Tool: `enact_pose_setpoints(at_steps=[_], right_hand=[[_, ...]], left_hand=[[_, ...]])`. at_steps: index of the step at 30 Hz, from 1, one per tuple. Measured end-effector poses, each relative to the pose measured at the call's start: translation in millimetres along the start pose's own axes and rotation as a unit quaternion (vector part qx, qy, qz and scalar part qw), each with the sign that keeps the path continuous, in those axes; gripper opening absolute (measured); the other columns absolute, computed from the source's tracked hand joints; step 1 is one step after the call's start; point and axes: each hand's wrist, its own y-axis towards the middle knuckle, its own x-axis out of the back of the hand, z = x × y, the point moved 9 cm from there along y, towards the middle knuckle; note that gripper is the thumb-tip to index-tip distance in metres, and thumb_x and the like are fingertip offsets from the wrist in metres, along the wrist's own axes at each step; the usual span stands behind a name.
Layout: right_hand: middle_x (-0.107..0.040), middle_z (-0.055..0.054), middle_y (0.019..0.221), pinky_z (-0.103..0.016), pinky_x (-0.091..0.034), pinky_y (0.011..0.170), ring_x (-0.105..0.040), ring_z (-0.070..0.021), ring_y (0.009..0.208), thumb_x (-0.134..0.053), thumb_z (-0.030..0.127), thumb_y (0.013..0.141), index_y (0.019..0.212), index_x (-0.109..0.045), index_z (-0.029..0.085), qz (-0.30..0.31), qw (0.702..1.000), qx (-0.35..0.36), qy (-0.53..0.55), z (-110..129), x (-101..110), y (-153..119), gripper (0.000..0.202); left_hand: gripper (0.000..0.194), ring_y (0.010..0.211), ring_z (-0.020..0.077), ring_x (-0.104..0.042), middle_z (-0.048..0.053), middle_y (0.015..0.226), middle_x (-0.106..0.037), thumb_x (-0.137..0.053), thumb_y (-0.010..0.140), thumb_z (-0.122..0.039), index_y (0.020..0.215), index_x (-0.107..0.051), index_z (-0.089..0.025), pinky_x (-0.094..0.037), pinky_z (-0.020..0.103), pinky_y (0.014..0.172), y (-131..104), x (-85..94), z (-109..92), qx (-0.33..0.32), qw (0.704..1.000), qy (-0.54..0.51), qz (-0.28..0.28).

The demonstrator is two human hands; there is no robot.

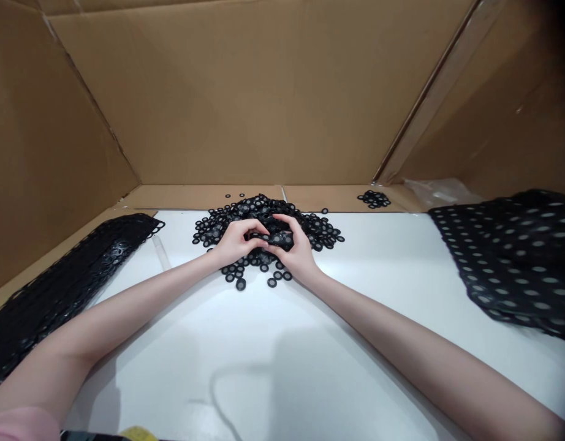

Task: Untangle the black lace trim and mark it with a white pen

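A heap of small black rings (217, 215) lies on the white tabletop at the middle. My left hand (240, 241) is at the heap's near side, thumb and fingertips closed in a pinch on the edge of a dark clump of black rings (282, 240). Facing it, my right hand (301, 250) curls thumb and fingers around the other side of that clump. Whether the rings in the clump are loose or joined, I cannot tell. Several single rings (241, 284) are scattered on the tabletop just in front of the hands.
Black perforated sheets (75, 288) lie stacked at left, near a clear strip (162, 252). A black sheet with rows of holes (521, 257) covers the right side. A smaller ring pile (374, 198) and a clear plastic bag (441, 191) sit by the cardboard walls (259, 92).
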Motion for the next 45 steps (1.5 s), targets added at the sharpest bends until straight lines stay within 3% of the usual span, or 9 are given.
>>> enact_pose_setpoints(at_steps=[8, 16, 20, 28, 32, 35, 39, 42, 45], right_hand=[[-0.066, -0.002, 0.092, -0.035, -0.052, 0.075, -0.062, -0.0188, 0.076, -0.068, 0.018, 0.068, 0.12, -0.052, 0.021, 0.014, 1.0, 0.004, 0.015, -1, -4, -1, 0.054], [-0.062, -0.007, 0.121, -0.041, -0.043, 0.101, -0.056, -0.0257, 0.117, -0.069, 0.021, 0.069, 0.116, -0.053, 0.021, -0.003, 0.999, 0.042, -0.004, 6, 1, 1, 0.05], [-0.062, -0.007, 0.122, -0.042, -0.042, 0.102, -0.056, -0.0257, 0.118, -0.07, 0.021, 0.069, 0.117, -0.053, 0.023, -0.002, 0.999, 0.045, -0.006, 6, 0, 1, 0.051], [-0.064, -0.006, 0.118, -0.043, -0.043, 0.1, -0.058, -0.0266, 0.113, -0.071, 0.024, 0.067, 0.113, -0.055, 0.023, 0.021, 0.999, 0.036, -0.002, 3, -2, 4, 0.049], [-0.064, -0.006, 0.119, -0.043, -0.041, 0.103, -0.058, -0.0259, 0.114, -0.071, 0.024, 0.067, 0.114, -0.056, 0.022, 0.024, 0.999, 0.041, 0.008, 5, -3, 4, 0.049], [-0.064, -0.006, 0.12, -0.043, -0.04, 0.104, -0.057, -0.0257, 0.116, -0.07, 0.022, 0.067, 0.114, -0.057, 0.022, 0.025, 0.999, 0.032, 0.019, 4, -3, 3, 0.049], [-0.062, -0.007, 0.124, -0.042, -0.039, 0.107, -0.055, -0.025, 0.119, -0.07, 0.021, 0.069, 0.119, -0.055, 0.022, 0.028, 0.999, 0.023, 0.022, 3, -4, 1, 0.052], [-0.058, -0.007, 0.131, -0.042, -0.037, 0.109, -0.052, -0.0243, 0.124, -0.069, 0.022, 0.071, 0.125, -0.05, 0.023, 0.024, 0.999, 0.026, 0.029, 3, -3, 1, 0.058], [-0.053, -0.009, 0.137, -0.042, -0.034, 0.112, -0.047, -0.0244, 0.13, -0.068, 0.025, 0.074, 0.131, -0.046, 0.022, 0.021, 0.999, 0.031, 0.036, 3, -3, 1, 0.061]], left_hand=[[0.007, 0.065, 0.0131, -0.059, 0.0, 0.069, -0.066, -0.067, 0.071, -0.008, 0.071, -0.064, -0.014, -0.043, 0.023, 0.063, 1, -4.0, 1, -0.001, 0.999, 0.032, -0.019], [0.014, 0.087, 0.0183, -0.055, 0.006, 0.099, -0.058, -0.077, 0.072, -0.024, 0.084, -0.074, -0.019, -0.046, 0.034, 0.082, 1, 14.7, -21, -0.093, 0.989, 0.086, -0.072], [0.013, 0.083, 0.0183, -0.055, 0.004, 0.086, -0.062, -0.078, 0.07, -0.021, 0.082, -0.074, -0.02, -0.044, 0.034, 0.079, 2, 18.3, -28, -0.105, 0.986, 0.101, -0.085], [0.01, 0.059, 0.0122, -0.054, 0.0, 0.062, -0.063, -0.077, 0.063, -0.023, 0.06, -0.07, -0.017, -0.042, 0.025, 0.059, 7, 20.1, -8, 0.031, 0.992, -0.088, -0.079], [0.018, 0.058, 0.0112, -0.054, 0.001, 0.062, -0.065, -0.079, 0.056, -0.027, 0.061, -0.068, -0.015, -0.043, 0.024, 0.06, 9, 27.7, 18, 0.127, 0.954, -0.238, -0.134], [0.02, 0.059, 0.0102, -0.054, 0.0, 0.063, -0.064, -0.079, 0.056, -0.029, 0.063, -0.067, -0.014, -0.043, 0.023, 0.06, 13, 47.4, 31, 0.131, 0.923, -0.296, -0.209], [0.02, 0.068, 0.0131, -0.059, 0.003, 0.074, -0.068, -0.074, 0.068, -0.033, 0.074, -0.07, -0.015, -0.046, 0.026, 0.067, 17, 71.8, 32, 0.075, 0.947, -0.199, -0.239], [0.014, 0.083, 0.0182, -0.061, 0.005, 0.086, -0.069, -0.067, 0.076, -0.029, 0.08, -0.074, -0.017, -0.048, 0.033, 0.081, 18, 66.8, 26, 0.035, 0.983, -0.021, -0.18], [0.012, 0.099, 0.0219, -0.058, 0.006, 0.099, -0.065, -0.064, 0.079, -0.021, 0.082, -0.075, -0.02, -0.043, 0.04, 0.095, 14, 58.2, 14, -0.003, 0.981, 0.115, -0.154]])
